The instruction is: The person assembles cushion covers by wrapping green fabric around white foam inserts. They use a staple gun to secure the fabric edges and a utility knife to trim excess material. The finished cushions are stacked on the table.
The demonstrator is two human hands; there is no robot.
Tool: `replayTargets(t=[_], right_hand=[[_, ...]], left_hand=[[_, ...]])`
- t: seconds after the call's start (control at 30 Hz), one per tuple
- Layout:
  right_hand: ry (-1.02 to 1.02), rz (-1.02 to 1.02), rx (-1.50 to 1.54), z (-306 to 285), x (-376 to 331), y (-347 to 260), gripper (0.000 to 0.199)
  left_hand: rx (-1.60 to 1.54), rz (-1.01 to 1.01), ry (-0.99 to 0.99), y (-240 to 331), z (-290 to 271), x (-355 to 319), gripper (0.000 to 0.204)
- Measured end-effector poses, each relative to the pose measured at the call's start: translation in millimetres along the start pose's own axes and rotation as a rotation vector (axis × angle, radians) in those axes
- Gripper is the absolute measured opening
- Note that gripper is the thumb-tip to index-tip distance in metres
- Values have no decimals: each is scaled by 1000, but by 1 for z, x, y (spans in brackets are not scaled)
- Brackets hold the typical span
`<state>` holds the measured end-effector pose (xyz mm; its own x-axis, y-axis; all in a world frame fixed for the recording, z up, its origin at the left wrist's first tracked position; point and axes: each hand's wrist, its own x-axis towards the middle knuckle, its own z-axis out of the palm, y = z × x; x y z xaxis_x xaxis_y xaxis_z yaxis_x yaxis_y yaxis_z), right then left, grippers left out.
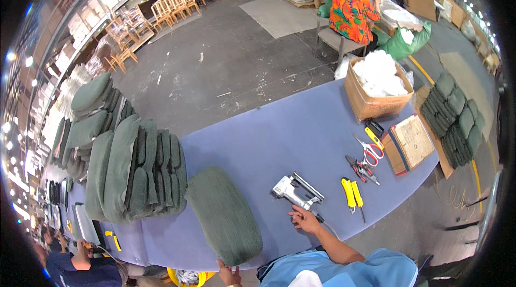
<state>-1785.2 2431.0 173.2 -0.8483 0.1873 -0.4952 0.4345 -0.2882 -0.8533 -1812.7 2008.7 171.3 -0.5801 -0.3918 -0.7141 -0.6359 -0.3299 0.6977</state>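
A dark green padded cushion [223, 214] lies lengthwise on the blue-covered table [258, 131], its near end at the front edge. My left hand [229, 274] is at that near end, a fingertip against the cushion's lower left corner and the fingers apart. To the right rests a silver staple gun [297, 190] on its side, with a hose leaving its handle. My right hand [305, 220] is at the base of the handle, fingers stretched toward it and not wrapped round it.
Stacked green cushions [137, 171] fill the table's left. On the right lie yellow cutters [352, 194], pliers [362, 169], scissors [371, 151], a small box [411, 144] and a carton [376, 105] of white stuffing. Another person [80, 271] works at left; one sits [352, 15] farther off.
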Motion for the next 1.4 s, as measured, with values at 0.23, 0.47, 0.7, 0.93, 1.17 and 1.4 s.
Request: replayTargets(t=[0.23, 0.47, 0.7, 0.93, 1.17, 1.4], right_hand=[[3, -39, -59, -3, 0, 7, 53], [-22, -8, -26, -1, 0, -8, 42], [-30, 135, -106, -2, 1, -40, 40], [-126, -222, -88, 31, 28, -157, 45], [169, -433, -609, 107, 84, -237, 82], [273, -617, -437, 99, 132, -223, 39]], left_hand=[[-330, -9, -282, -1, 34, 3, 66], [-406, 21, -546, 84, 48, -56, 63], [-41, 496, -503, 103, 81, -140, 50], [711, 1051, -371, 88, 56, -216, 72], [989, 1087, -507, 46, 58, -227, 97], [912, 980, -663, 70, 43, -217, 89]])
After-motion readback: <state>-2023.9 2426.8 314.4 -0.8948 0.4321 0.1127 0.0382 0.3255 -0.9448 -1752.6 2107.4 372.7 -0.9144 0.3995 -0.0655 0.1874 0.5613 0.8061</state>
